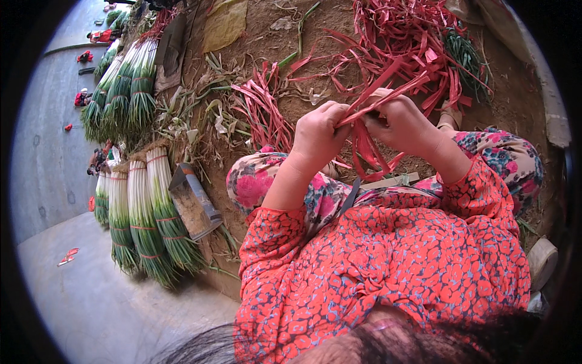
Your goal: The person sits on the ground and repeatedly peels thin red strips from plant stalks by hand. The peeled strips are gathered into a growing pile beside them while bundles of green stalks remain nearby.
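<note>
My left hand pinches a flat red plastic strip between thumb and fingers. Close beside it, my right hand grips the same strip, whose free ends stick up past the knuckles. A slack red loop hangs below both hands, above my crossed legs in flowered trousers. Whether the strip is knotted between the fingers cannot be seen. Just beyond my hands lies a large tangled pile of red strips. A smaller bunch of red strips rests on the soil to the left.
Tied bundles of green onions stand at the left, and more onion bundles are farther up. A bent sheet piece sits beside the nearer ones. Dry leaves litter the soil. A yellow sheet lies ahead; distant people appear at far left.
</note>
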The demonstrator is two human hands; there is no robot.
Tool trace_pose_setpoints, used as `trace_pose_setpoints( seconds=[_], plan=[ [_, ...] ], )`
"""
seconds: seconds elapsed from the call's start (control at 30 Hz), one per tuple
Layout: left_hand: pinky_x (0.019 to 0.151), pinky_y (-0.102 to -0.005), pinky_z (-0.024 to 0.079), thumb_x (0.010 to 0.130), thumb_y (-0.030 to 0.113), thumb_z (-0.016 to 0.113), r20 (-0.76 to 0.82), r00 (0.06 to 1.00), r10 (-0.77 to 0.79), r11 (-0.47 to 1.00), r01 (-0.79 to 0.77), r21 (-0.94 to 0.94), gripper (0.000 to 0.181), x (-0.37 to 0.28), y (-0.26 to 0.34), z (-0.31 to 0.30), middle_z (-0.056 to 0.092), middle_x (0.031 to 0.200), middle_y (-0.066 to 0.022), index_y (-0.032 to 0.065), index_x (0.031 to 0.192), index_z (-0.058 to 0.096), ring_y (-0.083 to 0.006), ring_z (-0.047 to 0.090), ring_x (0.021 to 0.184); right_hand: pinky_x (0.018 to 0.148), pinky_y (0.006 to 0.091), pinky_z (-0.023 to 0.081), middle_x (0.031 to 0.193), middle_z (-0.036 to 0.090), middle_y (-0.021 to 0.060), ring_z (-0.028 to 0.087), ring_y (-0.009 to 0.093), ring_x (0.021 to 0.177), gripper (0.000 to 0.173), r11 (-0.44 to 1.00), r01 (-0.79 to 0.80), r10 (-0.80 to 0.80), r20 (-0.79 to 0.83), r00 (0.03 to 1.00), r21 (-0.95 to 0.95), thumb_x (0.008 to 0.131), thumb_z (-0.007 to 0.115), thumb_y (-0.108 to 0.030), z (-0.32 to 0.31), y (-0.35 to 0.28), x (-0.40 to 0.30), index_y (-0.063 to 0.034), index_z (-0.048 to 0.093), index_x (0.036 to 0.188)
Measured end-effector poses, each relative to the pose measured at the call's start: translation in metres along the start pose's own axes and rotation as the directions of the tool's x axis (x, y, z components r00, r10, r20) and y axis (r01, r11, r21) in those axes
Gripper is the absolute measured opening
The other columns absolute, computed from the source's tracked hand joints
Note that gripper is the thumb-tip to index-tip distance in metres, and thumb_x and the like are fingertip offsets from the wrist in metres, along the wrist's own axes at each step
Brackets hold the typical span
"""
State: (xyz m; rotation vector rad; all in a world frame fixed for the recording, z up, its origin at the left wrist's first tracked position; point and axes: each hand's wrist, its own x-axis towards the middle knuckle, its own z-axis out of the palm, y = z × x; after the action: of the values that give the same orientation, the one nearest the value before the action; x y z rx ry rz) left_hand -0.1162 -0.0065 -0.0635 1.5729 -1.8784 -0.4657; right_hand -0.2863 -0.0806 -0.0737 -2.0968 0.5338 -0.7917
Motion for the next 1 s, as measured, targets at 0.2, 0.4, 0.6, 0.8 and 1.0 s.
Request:
trace_pose_setpoints(
  seconds=[0.2,0.4,0.6,0.8,1.0],
  plan=[
    [0.052,-0.0263,0.04,0.072,0.004,0.061,-0.029,0.998,-0.061,0.98,0.054,-0.191,0.01,0.001,0.0,0.0,0.051,0.065,-0.0075,0.0013,0.082,0.059,-0.0149,0.048,0.055,0.061,0.0273,0.045,0.075,0.06,0.0096,0.055,0.012,0.067,0.013,0.916,-0.198,0.179,0.086,0.98,0.35,0.079,0.056,-0.004,0.001,0.003,-0.001,0.0022,0.058,0.09],
    [0.05,-0.0273,0.038,0.068,0.004,0.06,-0.036,0.992,-0.123,0.98,0.115,-0.164,0.008,-0.001,0.003,0.004,0.047,0.061,-0.0083,0.002,0.072,0.053,-0.0166,0.043,0.053,0.066,0.0327,0.046,0.077,0.06,0.0122,0.058,0.023,0.071,0.014,0.993,-0.067,0.063,0.044,0.997,0.094,0.075,0.059,-0.008,-0.003,-0.002,0.001,0.0022,0.058,0.085],
    [0.051,-0.032,0.041,0.064,0.004,0.06,-0.108,0.993,-0.051,0.994,0.061,0.087,0.012,0.002,0.005,0.006,0.046,0.061,-0.011,0.0026,0.068,0.049,-0.0254,0.049,0.055,0.068,0.0379,0.045,0.077,0.06,0.0142,0.056,0.033,0.075,0.014,0.959,0.102,-0.133,-0.098,0.986,-0.265,0.072,0.059,-0.01,-0.005,-0.012,0.004,-0.0007,0.059,0.083],
    [0.052,-0.036,0.043,0.064,0.006,0.063,-0.112,0.992,0.059,0.988,-0.041,0.151,0.018,0.001,0.009,0.006,0.051,0.068,-0.01,0.0058,0.076,0.051,-0.0284,0.055,0.061,0.062,0.0341,0.047,0.074,0.061,0.0146,0.06,0.028,0.069,0.014,0.939,-0.322,0.325,-0.007,0.946,0.12,0.075,0.057,-0.01,0.003,-0.014,0.0,-0.0004,0.061,0.084],
    [0.052,-0.0363,0.044,0.063,0.009,0.065,-0.076,0.989,0.128,0.968,-0.108,0.227,0.025,-0.003,0.009,0.005,0.052,0.074,-0.0079,0.0081,0.083,0.05,-0.0281,0.055,0.063,0.061,0.0282,0.047,0.073,0.062,0.0099,0.059,0.013,0.068,0.017,0.791,-0.464,0.44,0.157,0.884,0.397,0.078,0.058,-0.01,0.005,-0.002,-0.001,0.0006,0.062,0.09]
  ],
)
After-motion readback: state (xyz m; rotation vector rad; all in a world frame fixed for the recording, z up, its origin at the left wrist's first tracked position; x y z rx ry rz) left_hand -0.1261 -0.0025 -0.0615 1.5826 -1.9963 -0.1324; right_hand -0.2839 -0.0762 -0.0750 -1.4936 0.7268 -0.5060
